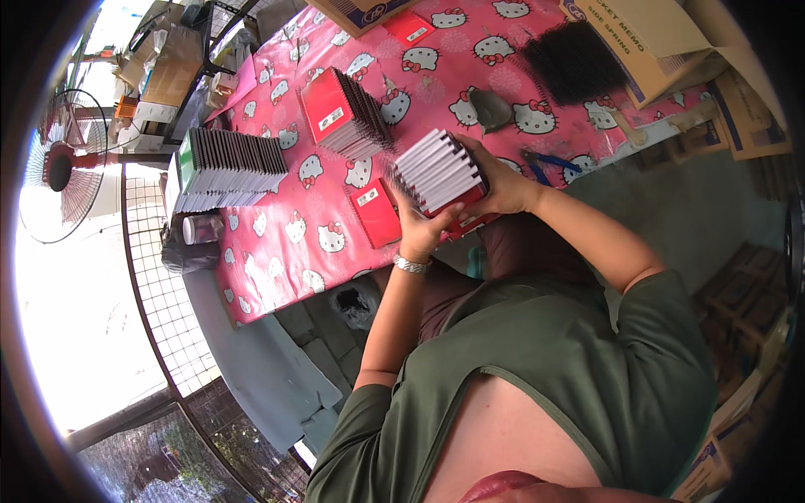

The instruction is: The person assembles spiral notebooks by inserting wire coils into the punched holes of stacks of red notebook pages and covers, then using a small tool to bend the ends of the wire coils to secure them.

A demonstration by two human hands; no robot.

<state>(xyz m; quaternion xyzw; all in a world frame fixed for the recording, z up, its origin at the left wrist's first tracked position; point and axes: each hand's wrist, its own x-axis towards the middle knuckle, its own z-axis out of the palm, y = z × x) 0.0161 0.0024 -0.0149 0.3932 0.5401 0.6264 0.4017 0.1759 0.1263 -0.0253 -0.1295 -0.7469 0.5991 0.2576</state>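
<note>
Between my two hands is a stack of spiral notepads (438, 168) with white page edges and red covers, held above the near edge of the table. My left hand (422, 226) grips its lower left side, with a silver watch on the wrist. The right hand (501, 184) is wrapped round its right side. Just left of my left hand, a red notepad (377, 216) lies flat on the table. Beyond it stands a tall stack of red spiral notepads (340, 113). A row of green-covered spiral notepads (231, 163) stands farther left.
A pink patterned cloth (277, 251) covers the table. Blue-handled pliers (549, 162) and a grey-green dish (490, 111) lie to the right. Black spiral coils (572, 63) sit beside an open cardboard box (646, 50). A fan (60, 168) stands far left, near a jar (201, 229).
</note>
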